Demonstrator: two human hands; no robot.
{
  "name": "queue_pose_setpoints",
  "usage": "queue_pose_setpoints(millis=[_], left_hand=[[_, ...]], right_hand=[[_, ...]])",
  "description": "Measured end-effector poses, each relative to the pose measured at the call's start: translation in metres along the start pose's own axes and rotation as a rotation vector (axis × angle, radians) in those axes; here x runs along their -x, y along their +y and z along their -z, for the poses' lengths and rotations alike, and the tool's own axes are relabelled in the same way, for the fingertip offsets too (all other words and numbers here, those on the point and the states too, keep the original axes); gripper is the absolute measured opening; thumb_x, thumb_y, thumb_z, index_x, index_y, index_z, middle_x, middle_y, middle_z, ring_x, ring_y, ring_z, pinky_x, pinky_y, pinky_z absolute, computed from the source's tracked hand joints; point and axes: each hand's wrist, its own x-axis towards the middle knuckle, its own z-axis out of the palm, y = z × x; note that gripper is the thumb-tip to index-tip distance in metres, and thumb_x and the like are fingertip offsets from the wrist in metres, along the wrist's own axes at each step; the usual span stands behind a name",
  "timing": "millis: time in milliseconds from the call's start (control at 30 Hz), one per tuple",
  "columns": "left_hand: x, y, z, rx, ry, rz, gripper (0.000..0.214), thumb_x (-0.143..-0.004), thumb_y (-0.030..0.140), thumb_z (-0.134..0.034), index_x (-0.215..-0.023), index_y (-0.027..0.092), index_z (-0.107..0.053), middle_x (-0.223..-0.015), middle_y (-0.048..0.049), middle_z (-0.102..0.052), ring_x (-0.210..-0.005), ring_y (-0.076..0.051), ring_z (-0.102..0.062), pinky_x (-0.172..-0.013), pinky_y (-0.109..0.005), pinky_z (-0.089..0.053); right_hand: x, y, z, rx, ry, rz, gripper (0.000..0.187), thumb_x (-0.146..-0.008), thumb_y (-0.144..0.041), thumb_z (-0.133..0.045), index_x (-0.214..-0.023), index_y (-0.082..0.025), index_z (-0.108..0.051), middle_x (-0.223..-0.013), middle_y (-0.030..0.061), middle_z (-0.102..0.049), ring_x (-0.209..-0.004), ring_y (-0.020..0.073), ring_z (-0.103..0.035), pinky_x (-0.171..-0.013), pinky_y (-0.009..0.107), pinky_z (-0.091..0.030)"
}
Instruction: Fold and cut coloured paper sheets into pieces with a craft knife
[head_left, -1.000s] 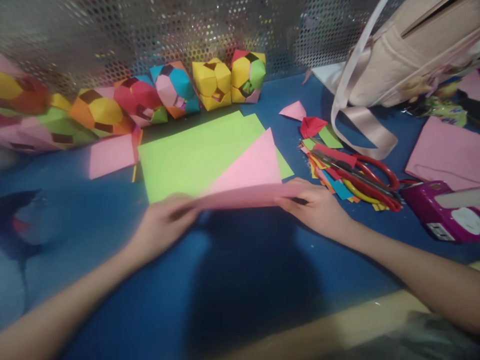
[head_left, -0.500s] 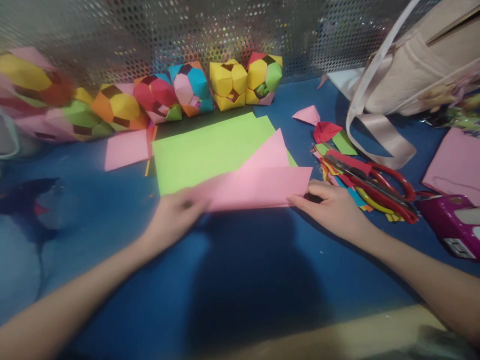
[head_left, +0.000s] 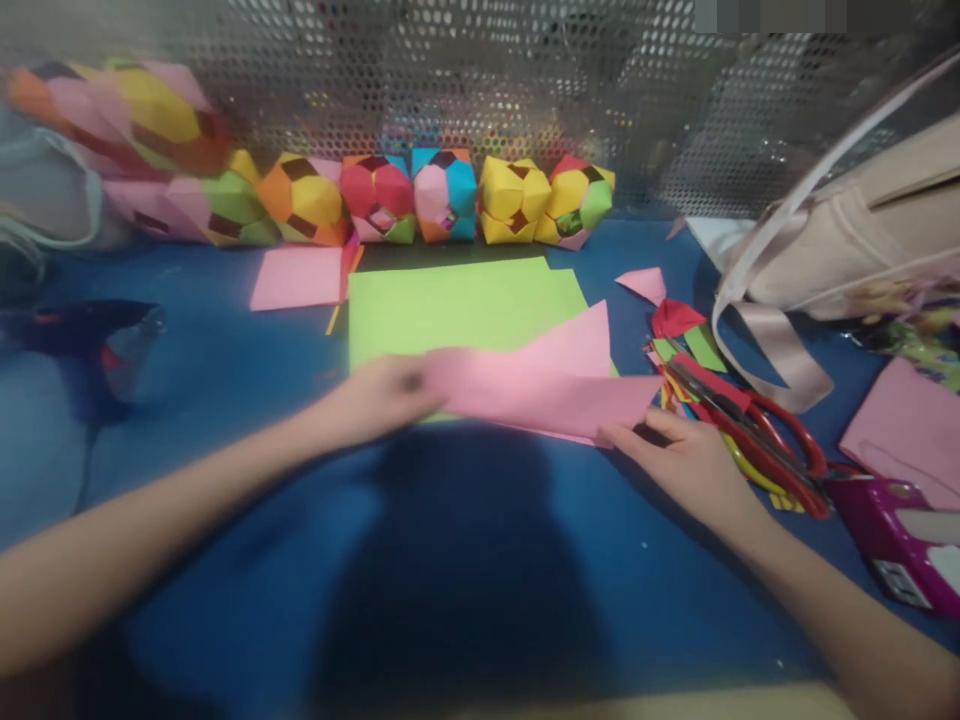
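A folded sheet of pink paper (head_left: 540, 385) stretches between my two hands, one pointed flap standing up at its right half. My left hand (head_left: 394, 388), blurred by motion, pinches the paper's left end. At the lower right corner, my right hand (head_left: 671, 450) grips it between thumb and fingers. Beneath and behind the pink paper lie light green sheets (head_left: 450, 305) on the blue table (head_left: 465, 560). Scissors with red handles (head_left: 757, 430) rest on paper scraps just right of my right hand.
Folded paper balls (head_left: 375, 195) line the back along a perforated metal screen (head_left: 450, 70). A pink paper stack (head_left: 298, 278) and a dark blue glue gun (head_left: 86, 350) are at left. On the right are a purple device (head_left: 892, 530) and a pale bag (head_left: 877, 210).
The whole scene has shifted as the camera turned. The pink paper now slopes down to the right, with its left end raised by my left hand. Both hands still hold it.
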Motion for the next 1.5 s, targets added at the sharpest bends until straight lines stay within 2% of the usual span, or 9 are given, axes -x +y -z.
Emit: queue_pose_setpoints(millis=[100, 200, 267, 567, 933, 1167, 1367, 1500], left_hand=[[-0.01, 0.003, 0.001, -0.013, -0.038, -0.015, 0.025, -0.075, 0.039, -0.052, -0.061, 0.018, -0.054, -0.057, 0.0012, -0.052, -0.055, -0.013, -0.046, -0.048, -0.023, -0.03], [-0.016, 0.001, -0.001, 0.028, -0.035, -0.043, 0.024, -0.073, 0.04, -0.051, -0.062, 0.019, -0.051, -0.06, 0.0008, -0.052, -0.058, -0.014, -0.046, -0.051, -0.024, -0.032], [-0.017, -0.001, -0.003, 0.043, -0.015, -0.056, 0.026, -0.074, 0.044, -0.05, -0.064, 0.019, -0.052, -0.061, 0.0006, -0.051, -0.059, -0.015, -0.046, -0.052, -0.024, -0.033], [-0.019, -0.002, -0.007, -0.011, 0.064, -0.016, 0.029, -0.076, 0.046, -0.048, -0.062, 0.02, -0.047, -0.058, 0.0022, -0.044, -0.056, -0.013, -0.04, -0.053, -0.025, -0.028], [-0.014, -0.003, -0.006, -0.094, 0.121, -0.014, 0.034, -0.078, 0.046, -0.052, -0.058, 0.02, -0.043, -0.053, 0.004, -0.041, -0.053, -0.012, -0.038, -0.051, -0.025, -0.028], [-0.011, -0.004, -0.005, -0.151, 0.124, 0.035, 0.032, -0.08, 0.048, -0.053, -0.067, 0.019, -0.053, -0.059, 0.0024, -0.051, -0.057, -0.013, -0.045, -0.053, -0.025, -0.032], [-0.009, 0.003, -0.004, -0.202, 0.138, 0.074, 0.028, -0.083, 0.043, -0.054, -0.07, 0.018, -0.055, -0.063, 0.0032, -0.053, -0.061, -0.012, -0.045, -0.057, -0.023, -0.034], [-0.008, 0.007, -0.004, -0.25, 0.152, 0.058, 0.027, -0.084, 0.042, -0.055, -0.071, 0.019, -0.053, -0.062, 0.0041, -0.054, -0.06, -0.012, -0.046, -0.057, -0.022, -0.034]], right_hand=[[0.002, 0.002, 0.0, 0.013, 0.016, -0.059, 0.018, -0.077, -0.039, -0.066, -0.08, -0.024, -0.075, -0.081, 0.0019, -0.076, -0.075, 0.0251, -0.07, -0.066, 0.036, -0.057], [0.003, 0.005, -0.002, 0.006, 0.025, -0.083, 0.021, -0.076, -0.038, -0.067, -0.087, -0.023, -0.076, -0.094, 0.0031, -0.077, -0.088, 0.0282, -0.071, -0.078, 0.042, -0.057], [0.004, 0.005, -0.003, 0.009, 0.031, -0.092, 0.022, -0.075, -0.039, -0.067, -0.087, -0.023, -0.076, -0.094, 0.0035, -0.077, -0.09, 0.0287, -0.071, -0.081, 0.044, -0.057], [0.005, 0.001, -0.001, 0.132, 0.052, -0.067, 0.023, -0.078, -0.041, -0.063, -0.068, -0.021, -0.069, -0.069, 0.0036, -0.072, -0.066, 0.0233, -0.066, -0.059, 0.035, -0.051], [0.001, -0.002, -0.004, 0.078, 0.067, -0.006, 0.025, -0.078, -0.036, -0.061, -0.058, -0.023, -0.054, -0.055, -0.0019, -0.058, -0.056, 0.0163, -0.056, -0.054, 0.029, -0.045], [0.0, -0.002, -0.001, 0.062, 0.004, 0.002, 0.013, -0.077, -0.029, -0.062, -0.068, -0.021, -0.058, -0.064, -0.0009, -0.063, -0.061, 0.0151, -0.056, -0.056, 0.028, -0.043], [-0.002, -0.004, 0.0, 0.02, -0.003, -0.008, 0.022, -0.077, -0.026, -0.061, -0.06, -0.022, -0.047, -0.057, -0.004, -0.057, -0.056, 0.0133, -0.051, -0.056, 0.028, -0.039], [-0.002, -0.002, -0.003, -0.023, -0.002, -0.05, 0.009, -0.076, -0.024, -0.062, -0.076, -0.022, -0.054, -0.062, -0.0043, -0.06, -0.056, 0.0132, -0.052, -0.057, 0.027, -0.039]])
